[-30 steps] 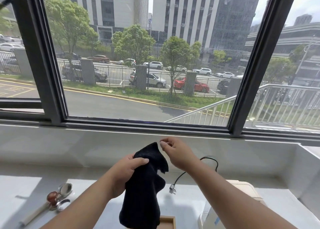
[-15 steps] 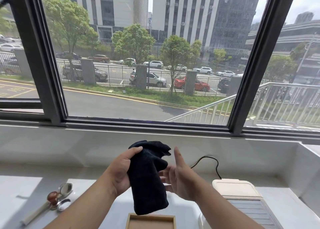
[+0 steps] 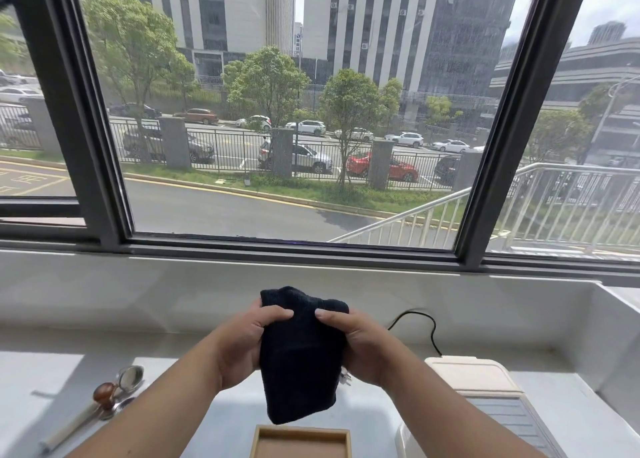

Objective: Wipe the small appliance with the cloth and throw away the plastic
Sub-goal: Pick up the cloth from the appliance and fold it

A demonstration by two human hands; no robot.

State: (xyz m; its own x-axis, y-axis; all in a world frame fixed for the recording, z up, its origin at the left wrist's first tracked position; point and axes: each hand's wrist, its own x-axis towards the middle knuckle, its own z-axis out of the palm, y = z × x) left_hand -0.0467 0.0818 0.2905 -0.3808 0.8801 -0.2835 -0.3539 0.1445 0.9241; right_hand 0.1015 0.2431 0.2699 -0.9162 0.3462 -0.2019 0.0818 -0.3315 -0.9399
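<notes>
Both hands, left hand (image 3: 242,346) and right hand (image 3: 363,346), grip the dark cloth (image 3: 301,357) bunched between their fingers, above the counter. Appliance (image 3: 485,402) sits below-right of the fingers. Risk: hanging cloth could snag the cord (image 3: 429,329).

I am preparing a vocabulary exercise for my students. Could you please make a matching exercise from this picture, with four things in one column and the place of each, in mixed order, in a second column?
Things
1. cloth
2. appliance
3. wooden box
4. cable

Places
A. at the bottom edge of the picture, in the middle
B. held between the left hand and the right hand
C. on the counter, at the right
D. looping just behind the appliance

Pairs: 1-B, 2-C, 3-A, 4-D
</notes>
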